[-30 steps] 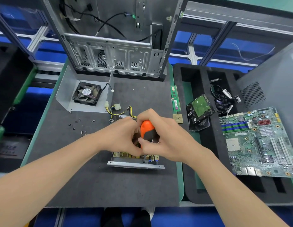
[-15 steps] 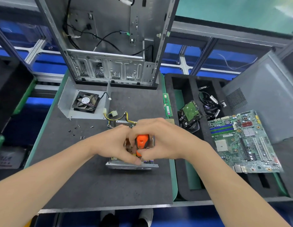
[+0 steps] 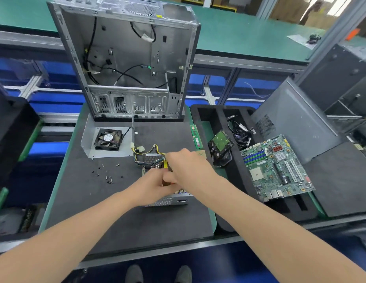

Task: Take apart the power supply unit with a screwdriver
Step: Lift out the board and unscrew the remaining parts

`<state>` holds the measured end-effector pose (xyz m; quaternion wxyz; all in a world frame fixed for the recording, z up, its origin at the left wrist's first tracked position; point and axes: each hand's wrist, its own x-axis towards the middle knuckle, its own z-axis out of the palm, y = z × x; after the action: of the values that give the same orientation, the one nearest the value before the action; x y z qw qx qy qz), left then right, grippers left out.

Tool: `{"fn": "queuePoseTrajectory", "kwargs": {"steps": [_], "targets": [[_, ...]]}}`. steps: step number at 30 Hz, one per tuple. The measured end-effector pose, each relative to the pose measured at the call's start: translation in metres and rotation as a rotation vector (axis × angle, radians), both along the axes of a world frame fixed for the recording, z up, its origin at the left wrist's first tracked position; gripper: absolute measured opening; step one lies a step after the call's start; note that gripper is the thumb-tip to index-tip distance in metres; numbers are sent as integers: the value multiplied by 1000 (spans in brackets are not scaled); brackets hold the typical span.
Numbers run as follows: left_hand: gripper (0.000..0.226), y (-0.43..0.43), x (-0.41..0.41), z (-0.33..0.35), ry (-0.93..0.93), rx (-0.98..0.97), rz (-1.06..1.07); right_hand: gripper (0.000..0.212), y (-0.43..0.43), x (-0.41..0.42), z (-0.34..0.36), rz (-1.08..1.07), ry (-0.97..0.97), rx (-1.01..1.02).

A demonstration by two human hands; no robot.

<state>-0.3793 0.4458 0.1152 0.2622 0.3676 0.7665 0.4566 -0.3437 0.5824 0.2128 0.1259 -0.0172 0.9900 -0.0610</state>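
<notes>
Right hand [image 3: 188,168] arched over the power supply unit [image 3: 167,201], fingers curled down round the screwdriver [image 3: 172,182] — only a sliver of its orange handle shows between the hands. Left hand [image 3: 151,186] butts up against the right, fingers bent at the unit's open top; can't tell what, if anything, it pinches. Unit lies flat mid-counter [image 3: 96,221], nearer the right edge, with its yellow-black wire bundle [image 3: 149,151] trailing off the far end. Left of it, loose screws [image 3: 108,177] scattered on the counter. Far-left corner: fan [image 3: 108,138] on a grey metal plate [image 3: 88,148]. Far edge — gutted PC case [image 3: 127,68] standing upright. Along the right edge a RAM stick [image 3: 196,136]; past it a black foam tray [image 3: 218,119] with a hard drive [image 3: 221,141], loose cables [image 3: 241,132] and a motherboard [image 3: 276,168].
</notes>
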Motion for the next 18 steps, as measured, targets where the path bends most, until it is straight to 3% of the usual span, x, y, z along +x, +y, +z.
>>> {"fn": "queuePoseTrajectory", "kwargs": {"steps": [2,4,9,12,15,18], "targets": [[34,0,1,-4,33,-8,-13,19,8,-2,6,56,-36,-10],[24,0,2,-7,63,-1,-6,16,18,-6,13,122,-89,-51],[20,1,2,-7,146,-43,-29,15,28,-12,23,516,-144,-89],[23,-1,0,-9,142,-52,-27,14,27,-11,31,636,-135,-83],[24,-1,2,-14,230,-44,15,12,15,4,24,518,27,30],[25,1,5,-15,187,-31,59,34,-12,20,4,125,283,192]]}}
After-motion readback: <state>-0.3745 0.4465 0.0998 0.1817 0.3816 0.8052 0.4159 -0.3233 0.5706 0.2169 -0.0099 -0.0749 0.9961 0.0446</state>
